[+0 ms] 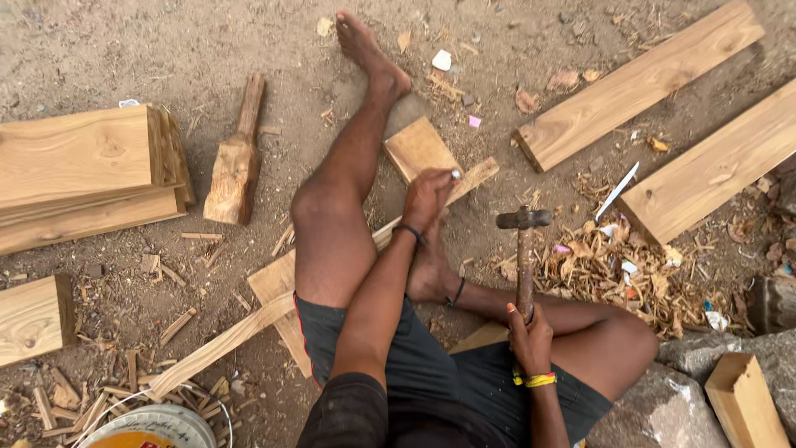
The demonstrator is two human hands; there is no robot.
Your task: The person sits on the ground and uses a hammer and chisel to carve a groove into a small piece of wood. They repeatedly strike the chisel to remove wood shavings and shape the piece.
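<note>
I sit on the dirt ground with my left leg stretched out and my right leg folded. My left hand (427, 197) grips a metal chisel or nail (455, 175), its tip pressed onto a long wooden slat (477, 176) that runs under my leg. A square wooden block (417, 147) lies just beyond the slat. My right hand (529, 336), with yellow bands at the wrist, holds a hammer (524, 249) upright by its handle, the metal head raised to the right of the left hand.
A wooden mallet (235, 162) lies to the left. Stacked planks (83, 170) sit at far left, with two long planks (634, 83) at upper right. Wood chips (609, 265), offcuts, a stone (663, 406) and a white bucket rim (157, 423) surround me.
</note>
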